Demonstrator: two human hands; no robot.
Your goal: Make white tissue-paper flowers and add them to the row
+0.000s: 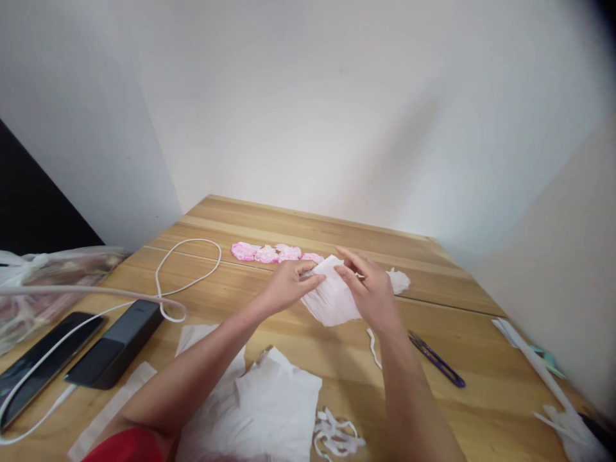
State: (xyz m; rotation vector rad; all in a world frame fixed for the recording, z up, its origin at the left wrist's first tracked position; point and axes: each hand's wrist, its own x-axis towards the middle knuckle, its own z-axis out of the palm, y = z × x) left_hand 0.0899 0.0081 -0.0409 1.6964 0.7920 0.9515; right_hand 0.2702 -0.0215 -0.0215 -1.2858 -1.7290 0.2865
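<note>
A thin white tissue paper sheet (332,300) is held up over the middle of the table. My left hand (291,283) pinches its upper left edge between thumb and fingers. At the sheet's upper right, my right hand (368,285) has its thumb and index finger against the paper, the other fingers spread. Just behind lies a row of pink and white crumpled paper flowers (267,253), partly covered by my hands. A white crumpled paper piece (399,281) shows right of my right hand. Closer to me rests a pile of white tissue sheets (279,404).
Thread snips (437,360) lie right of my right forearm. White paper strips (337,435) sit beside the pile. On the left are a power bank (115,346), a phone (48,359), a looping white cable (187,240) and a plastic bag (58,276). A wall (308,115) stands behind the table.
</note>
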